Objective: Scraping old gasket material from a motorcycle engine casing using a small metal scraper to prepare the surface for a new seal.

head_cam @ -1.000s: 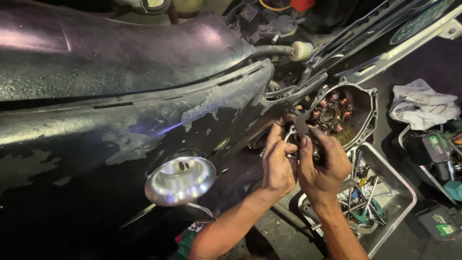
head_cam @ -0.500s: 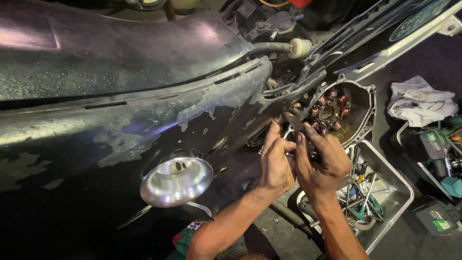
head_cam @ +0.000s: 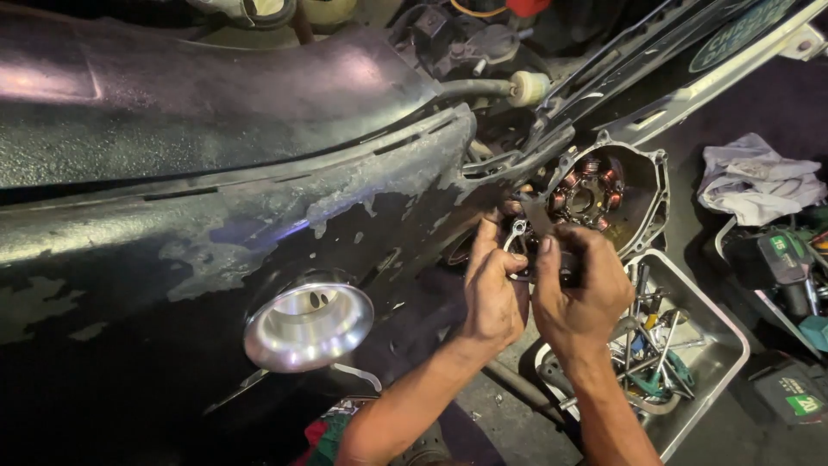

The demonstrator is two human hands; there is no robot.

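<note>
a: head view — where are the hands?

b: both just below-left of the stator housing point(head_cam: 604, 194). the left hand point(head_cam: 493, 289) pinches a small wrench point(head_cam: 516, 235), fingers curled on it. the right hand point(head_cam: 580, 289) is clenched round a dark tool point(head_cam: 552, 246) that reaches up to the housing's rim.

a: what else is near the housing?

b: a metal tray point(head_cam: 729, 324) of tools below it, a grey rag point(head_cam: 759, 181) to its right.

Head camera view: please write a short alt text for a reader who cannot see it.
Two bare hands, left hand and right hand, grip a dark tool at a motorcycle's exposed stator coils. A metal tray of tools lies below, beside the worn black bodywork.
</note>
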